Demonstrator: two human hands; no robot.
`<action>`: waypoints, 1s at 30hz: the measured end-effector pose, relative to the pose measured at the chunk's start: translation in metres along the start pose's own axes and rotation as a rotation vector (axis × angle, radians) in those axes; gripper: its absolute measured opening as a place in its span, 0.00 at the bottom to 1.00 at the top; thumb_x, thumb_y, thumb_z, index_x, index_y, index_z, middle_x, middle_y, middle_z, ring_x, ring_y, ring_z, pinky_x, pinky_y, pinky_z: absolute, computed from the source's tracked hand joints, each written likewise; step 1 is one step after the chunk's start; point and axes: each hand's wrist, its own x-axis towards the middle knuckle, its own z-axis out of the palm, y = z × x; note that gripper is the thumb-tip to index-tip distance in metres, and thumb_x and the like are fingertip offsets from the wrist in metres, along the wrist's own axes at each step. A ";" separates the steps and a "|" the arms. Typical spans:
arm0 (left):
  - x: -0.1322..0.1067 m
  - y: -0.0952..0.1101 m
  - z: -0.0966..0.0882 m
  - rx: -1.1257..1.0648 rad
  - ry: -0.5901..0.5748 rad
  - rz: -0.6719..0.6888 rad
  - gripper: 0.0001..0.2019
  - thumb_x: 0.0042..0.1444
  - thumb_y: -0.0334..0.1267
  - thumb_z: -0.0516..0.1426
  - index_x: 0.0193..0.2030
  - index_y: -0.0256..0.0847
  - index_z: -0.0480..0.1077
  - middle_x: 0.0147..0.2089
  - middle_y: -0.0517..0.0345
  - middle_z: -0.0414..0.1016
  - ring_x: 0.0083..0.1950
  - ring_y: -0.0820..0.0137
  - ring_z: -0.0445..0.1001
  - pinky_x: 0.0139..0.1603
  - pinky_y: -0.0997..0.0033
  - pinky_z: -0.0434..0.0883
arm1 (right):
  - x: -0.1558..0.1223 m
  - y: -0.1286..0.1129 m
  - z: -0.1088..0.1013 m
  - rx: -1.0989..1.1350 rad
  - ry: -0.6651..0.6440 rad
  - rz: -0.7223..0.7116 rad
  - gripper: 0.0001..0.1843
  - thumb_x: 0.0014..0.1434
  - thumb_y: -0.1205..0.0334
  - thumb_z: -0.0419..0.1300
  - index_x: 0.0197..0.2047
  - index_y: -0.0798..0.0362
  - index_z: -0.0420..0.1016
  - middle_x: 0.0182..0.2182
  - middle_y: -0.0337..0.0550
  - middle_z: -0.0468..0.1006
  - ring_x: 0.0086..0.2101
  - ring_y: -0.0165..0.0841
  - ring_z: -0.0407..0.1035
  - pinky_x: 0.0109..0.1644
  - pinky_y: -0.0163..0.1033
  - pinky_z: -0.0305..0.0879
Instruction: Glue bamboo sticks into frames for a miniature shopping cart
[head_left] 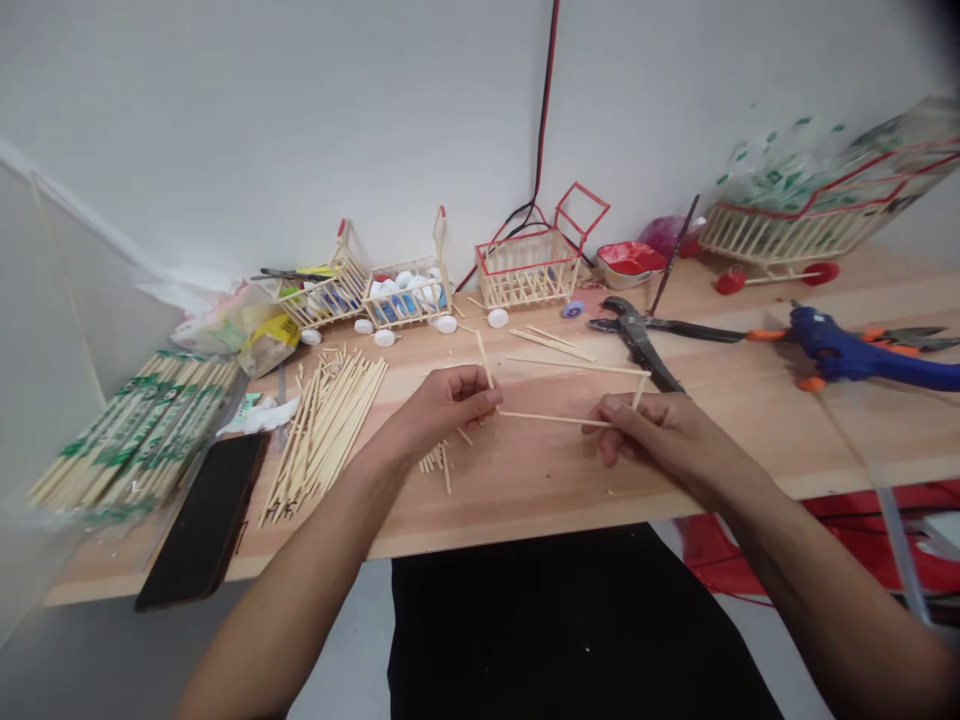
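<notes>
Above the table, thin wooden sticks span between my two hands. My left hand (459,398) is closed in a pinch on a short wooden stick (483,350) that points up. My right hand (649,430) pinches a corner of a wooden stick frame (555,418), with long upper and lower sticks and a short side piece. The left end of the lower stick reaches my left fingertips; whether it is joined to the short stick there I cannot tell. Under my left hand lie short cut sticks (433,459), and further left is a pile of long sticks (330,430).
Miniature stick carts (409,298) line the wall, beside a red-trimmed cart (529,268) and a larger cart (795,230). Pliers (641,340) and a blue glue gun (832,345) lie right. A red-filled dish (631,262) stands behind. Packaged chopsticks (139,430) and a phone (206,515) lie left.
</notes>
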 end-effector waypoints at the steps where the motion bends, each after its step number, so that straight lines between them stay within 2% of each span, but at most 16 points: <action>1: 0.000 0.000 0.000 -0.013 0.002 -0.002 0.18 0.51 0.50 0.63 0.31 0.36 0.67 0.27 0.64 0.65 0.27 0.78 0.62 0.30 0.76 0.59 | 0.000 0.000 -0.001 0.020 -0.012 0.014 0.33 0.61 0.37 0.52 0.20 0.54 0.78 0.28 0.46 0.79 0.25 0.29 0.64 0.32 0.37 0.58; 6: 0.000 0.001 0.000 -0.039 -0.004 0.008 0.17 0.52 0.49 0.63 0.31 0.36 0.67 0.27 0.63 0.66 0.27 0.78 0.62 0.30 0.76 0.60 | 0.001 -0.002 -0.004 0.188 -0.063 0.080 0.32 0.60 0.35 0.53 0.34 0.57 0.81 0.24 0.48 0.79 0.23 0.30 0.64 0.30 0.37 0.60; 8: 0.000 0.000 -0.001 -0.042 -0.007 0.013 0.17 0.53 0.49 0.62 0.31 0.36 0.67 0.27 0.63 0.67 0.27 0.78 0.63 0.30 0.76 0.60 | 0.002 -0.003 -0.004 0.248 -0.066 0.095 0.32 0.59 0.35 0.54 0.36 0.58 0.80 0.25 0.49 0.79 0.23 0.30 0.64 0.29 0.37 0.60; 14: 0.000 -0.001 -0.002 -0.038 -0.021 0.006 0.16 0.52 0.48 0.63 0.32 0.36 0.68 0.27 0.62 0.68 0.28 0.78 0.64 0.30 0.76 0.61 | 0.003 -0.005 -0.003 0.073 -0.037 0.050 0.23 0.54 0.39 0.62 0.28 0.54 0.76 0.22 0.40 0.73 0.23 0.26 0.60 0.26 0.34 0.53; 17: -0.001 -0.001 -0.001 -0.029 -0.031 0.001 0.16 0.53 0.48 0.62 0.32 0.35 0.68 0.27 0.62 0.68 0.28 0.78 0.65 0.31 0.76 0.61 | 0.002 -0.005 -0.001 0.063 -0.014 0.091 0.21 0.53 0.41 0.64 0.33 0.52 0.77 0.22 0.37 0.71 0.22 0.26 0.60 0.24 0.34 0.51; 24: 0.000 -0.001 0.000 -0.001 -0.050 -0.003 0.14 0.53 0.46 0.62 0.31 0.35 0.69 0.26 0.63 0.68 0.27 0.78 0.65 0.30 0.77 0.62 | 0.002 -0.004 0.003 0.033 0.049 0.095 0.20 0.51 0.41 0.64 0.31 0.51 0.78 0.23 0.39 0.73 0.23 0.29 0.61 0.24 0.35 0.54; 30: -0.001 0.001 0.001 0.014 -0.074 0.005 0.14 0.53 0.46 0.62 0.31 0.35 0.68 0.27 0.62 0.68 0.27 0.78 0.65 0.30 0.77 0.62 | 0.002 -0.005 0.003 0.037 0.039 0.072 0.21 0.53 0.41 0.63 0.29 0.51 0.78 0.25 0.40 0.75 0.24 0.30 0.63 0.26 0.35 0.56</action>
